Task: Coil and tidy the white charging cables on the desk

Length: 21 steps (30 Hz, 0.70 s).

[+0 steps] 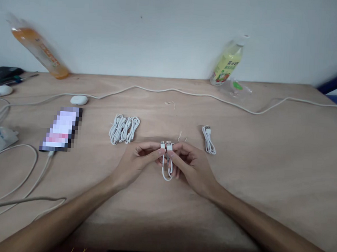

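Observation:
Near the middle of the table, both my hands pinch one white USB cable point(166, 178), its lower part hanging as a loop. My left hand point(142, 156) closes thumb and finger on one connector. Beside it, my right hand point(190, 161) grips the wider USB plug, its metal end pointing away from me. The two plugs sit side by side. Beyond my left hand lies a row of several coiled white cables point(124, 129). One more coiled white cable point(209, 139) rests past my right hand.
Small wire ties point(170, 103) lie behind my hands. A long white cord point(170, 90) crosses the back. At left are a phone point(61, 129) on a charging cable, a white case point(79, 100) and an orange drink bottle point(40, 51); a yellow-green bottle point(227, 65) stands back right beside clear plastic point(239, 88).

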Tool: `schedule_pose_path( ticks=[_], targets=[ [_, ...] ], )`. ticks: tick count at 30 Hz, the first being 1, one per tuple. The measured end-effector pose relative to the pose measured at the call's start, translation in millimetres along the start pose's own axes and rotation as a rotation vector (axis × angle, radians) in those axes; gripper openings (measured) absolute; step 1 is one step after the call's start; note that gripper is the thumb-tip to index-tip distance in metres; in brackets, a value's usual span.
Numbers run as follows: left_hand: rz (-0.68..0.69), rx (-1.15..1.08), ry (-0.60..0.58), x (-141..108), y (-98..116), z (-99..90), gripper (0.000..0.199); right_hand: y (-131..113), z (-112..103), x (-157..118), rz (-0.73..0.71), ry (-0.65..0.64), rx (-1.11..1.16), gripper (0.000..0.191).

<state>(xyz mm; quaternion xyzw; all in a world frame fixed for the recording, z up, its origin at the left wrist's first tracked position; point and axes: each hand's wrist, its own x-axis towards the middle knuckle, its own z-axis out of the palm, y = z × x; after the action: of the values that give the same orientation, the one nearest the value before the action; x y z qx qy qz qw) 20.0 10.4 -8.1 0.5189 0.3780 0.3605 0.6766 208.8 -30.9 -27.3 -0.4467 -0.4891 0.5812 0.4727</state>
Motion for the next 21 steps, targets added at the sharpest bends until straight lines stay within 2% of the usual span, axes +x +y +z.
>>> schedule_pose_path(
  ticks=[10,21],
  targets=[
    [0.020,-0.016,-0.054,0.7,-0.9,-1.3,0.013,-3.1,1.0,0.6,0.009,-0.013,0.039,0.035],
    [-0.002,-0.037,-0.009,0.4,1.9,1.8,0.014,-2.2,0.8,0.3,0.003,-0.002,0.005,0.034]
  ],
)
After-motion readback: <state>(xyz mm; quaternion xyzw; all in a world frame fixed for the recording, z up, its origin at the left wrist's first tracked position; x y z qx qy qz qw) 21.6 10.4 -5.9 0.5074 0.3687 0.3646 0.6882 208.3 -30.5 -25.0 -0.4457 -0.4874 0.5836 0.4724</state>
